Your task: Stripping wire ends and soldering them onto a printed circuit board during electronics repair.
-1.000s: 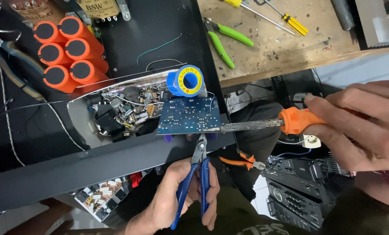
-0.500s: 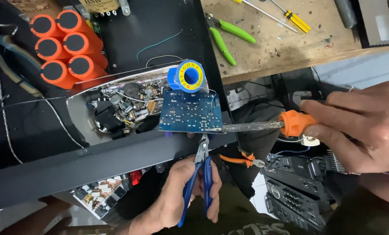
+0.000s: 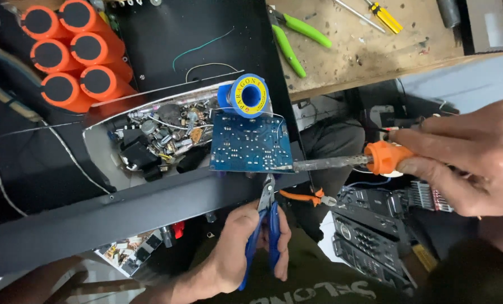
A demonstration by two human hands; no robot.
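Seen from above, the left hand (image 3: 246, 247) grips blue-handled pliers (image 3: 262, 225) whose tips touch the lower edge of a blue circuit board (image 3: 250, 147) on a black chassis (image 3: 150, 202), while the right hand (image 3: 471, 157) clasps an orange-handled soldering iron (image 3: 347, 163) touching the board's lower right corner.

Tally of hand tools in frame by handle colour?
Blue-handled pliers, in left hand: 1
Orange-handled soldering iron, in right hand: 1
Green-handled pliers: 1
Orange-handled cutters: 1
Yellow-handled screwdriver: 1
Total: 5
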